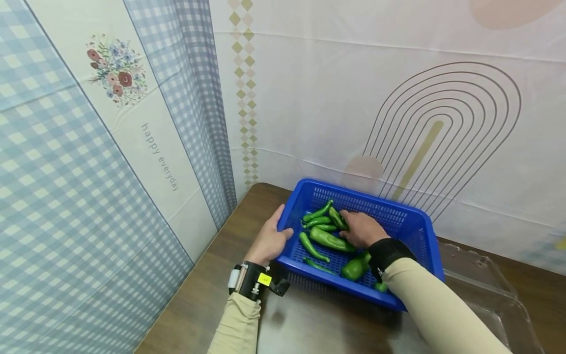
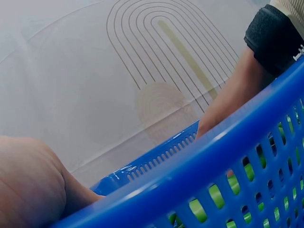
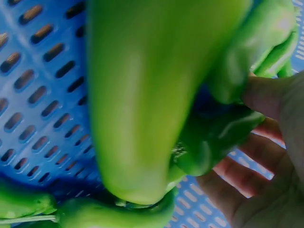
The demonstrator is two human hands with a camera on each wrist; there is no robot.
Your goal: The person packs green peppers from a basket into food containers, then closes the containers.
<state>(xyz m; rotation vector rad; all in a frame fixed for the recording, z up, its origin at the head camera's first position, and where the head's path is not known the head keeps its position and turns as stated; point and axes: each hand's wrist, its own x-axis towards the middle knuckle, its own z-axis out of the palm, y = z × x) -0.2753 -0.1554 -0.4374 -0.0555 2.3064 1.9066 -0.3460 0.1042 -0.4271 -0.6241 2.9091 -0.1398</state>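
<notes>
A blue plastic basket (image 1: 368, 199) with slotted walls holds several green peppers. My left hand (image 1: 268, 241) grips its left rim, the thumb over the edge and the fingers along the outside. Inside the basket, my right hand (image 1: 364, 230) pinches a green pepper (image 1: 338, 219) between thumb and fingers; the right wrist view shows a dark green pepper (image 3: 209, 137) at the fingertips. A broad light green pepper (image 1: 329, 240) lies just in front of that hand. Slim curved peppers (image 1: 314, 248) are spread on the left, and a fat pepper (image 1: 355, 268) sits near the front wall.
The basket stands on a brown wooden table (image 1: 208, 280), close to a patterned cloth wall (image 1: 309, 108). A clear plastic container (image 1: 482, 290) is at the right. In front lies a shiny grey surface (image 1: 318, 324). A blue checked curtain (image 1: 110, 211) hangs along the left side.
</notes>
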